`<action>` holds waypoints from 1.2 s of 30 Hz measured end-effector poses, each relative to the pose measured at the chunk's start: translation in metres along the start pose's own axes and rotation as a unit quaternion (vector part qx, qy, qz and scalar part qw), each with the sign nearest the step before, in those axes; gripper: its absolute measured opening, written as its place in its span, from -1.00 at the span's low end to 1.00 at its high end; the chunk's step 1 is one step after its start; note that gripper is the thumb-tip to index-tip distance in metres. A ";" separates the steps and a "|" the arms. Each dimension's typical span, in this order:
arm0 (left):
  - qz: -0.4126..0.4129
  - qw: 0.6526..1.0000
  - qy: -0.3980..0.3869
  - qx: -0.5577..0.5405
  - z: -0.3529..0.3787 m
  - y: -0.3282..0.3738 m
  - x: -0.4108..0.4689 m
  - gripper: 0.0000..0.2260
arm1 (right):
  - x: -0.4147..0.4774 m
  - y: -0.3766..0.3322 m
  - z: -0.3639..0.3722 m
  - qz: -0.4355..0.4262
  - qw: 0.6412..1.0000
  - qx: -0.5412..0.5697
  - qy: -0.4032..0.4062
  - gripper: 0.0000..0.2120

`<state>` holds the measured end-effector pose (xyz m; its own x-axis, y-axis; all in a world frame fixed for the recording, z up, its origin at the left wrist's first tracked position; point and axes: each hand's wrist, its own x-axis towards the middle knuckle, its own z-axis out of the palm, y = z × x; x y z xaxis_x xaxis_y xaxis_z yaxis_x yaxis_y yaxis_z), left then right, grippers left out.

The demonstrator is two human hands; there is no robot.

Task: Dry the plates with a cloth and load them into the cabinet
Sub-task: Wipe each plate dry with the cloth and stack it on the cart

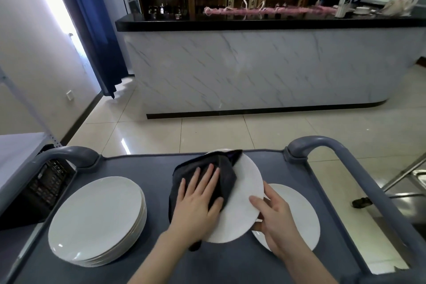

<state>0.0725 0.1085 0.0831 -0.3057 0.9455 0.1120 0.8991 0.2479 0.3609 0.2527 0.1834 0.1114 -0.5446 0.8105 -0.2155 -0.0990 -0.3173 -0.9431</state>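
I hold a white plate (pixel 244 193) tilted above the grey cart top (pixel 159 260). My right hand (pixel 275 219) grips its right rim, thumb on the face and fingers behind. A dark grey cloth (pixel 221 168) covers the plate's left half, and my left hand (pixel 198 200) presses flat on it with fingers spread. A stack of several white plates (pixel 96 219) stands at the cart's left. Another single white plate (pixel 299 210) lies on the cart at the right, partly under my right hand.
Grey cart handles rise at the left (pixel 66 154) and right (pixel 334 152). A marble-fronted counter (pixel 253 67) with a black top stands across the tiled floor. A dark crate (pixel 46 184) sits left of the cart. Metal legs (pixel 405 175) show at the right edge.
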 end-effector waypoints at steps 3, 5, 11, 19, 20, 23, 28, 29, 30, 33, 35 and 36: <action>0.038 0.998 -0.025 0.033 -0.014 -0.006 0.022 -0.41 | -0.004 -0.001 0.002 0.007 1.000 -0.014 -0.020 -0.59; 0.088 0.994 -0.038 0.046 -0.018 -0.003 0.028 -0.42 | -0.004 -0.002 0.004 0.011 0.999 -0.021 -0.036 -0.59; 0.169 0.982 -0.074 0.023 -0.014 0.016 0.005 -0.43 | 0.007 -0.007 0.001 0.017 0.999 0.006 -0.026 -0.61; 0.145 0.987 -0.065 -0.025 -0.004 0.012 -0.048 -0.46 | 0.012 -0.015 -0.003 -0.036 0.999 0.015 0.031 -0.70; 0.143 0.987 -0.062 -0.030 -0.002 0.015 -0.048 -0.46 | 0.010 -0.013 0.000 -0.037 0.999 0.010 0.024 -0.72; 0.148 0.987 -0.053 -0.038 -0.001 0.024 -0.038 -0.46 | 0.009 -0.009 0.011 -0.032 0.999 -0.006 0.004 -0.74; 0.136 0.991 -0.009 -0.001 -0.007 0.019 -0.002 -0.48 | 0.011 -0.019 0.017 -0.026 0.999 -0.017 -0.019 -0.71; 0.116 0.993 0.004 0.006 -0.009 0.016 0.008 -0.48 | 0.009 -0.018 0.017 -0.022 0.999 -0.023 -0.031 -0.69; 0.088 0.996 0.017 0.009 -0.011 0.013 0.019 -0.48 | 0.007 -0.015 0.018 -0.016 0.998 -0.030 -0.043 -0.66; 0.013 0.999 0.044 -0.005 -0.022 -0.005 0.047 -0.45 | 0.001 -0.006 0.018 -0.013 0.998 -0.034 -0.058 -0.59; -0.008 0.999 0.048 -0.008 -0.027 -0.019 0.052 -0.45 | 0.000 -0.008 0.016 -0.022 0.998 -0.025 -0.045 -0.58; -0.016 0.999 0.050 -0.009 -0.027 -0.027 0.049 -0.44 | 0.000 -0.011 0.013 -0.030 0.999 -0.020 -0.038 -0.58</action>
<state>0.0249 0.1423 0.1043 -0.3640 0.9113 0.1923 0.8830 0.2719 0.3826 0.2427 0.1800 0.1250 -0.6000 0.7877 -0.1398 -0.1011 -0.2480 -0.9635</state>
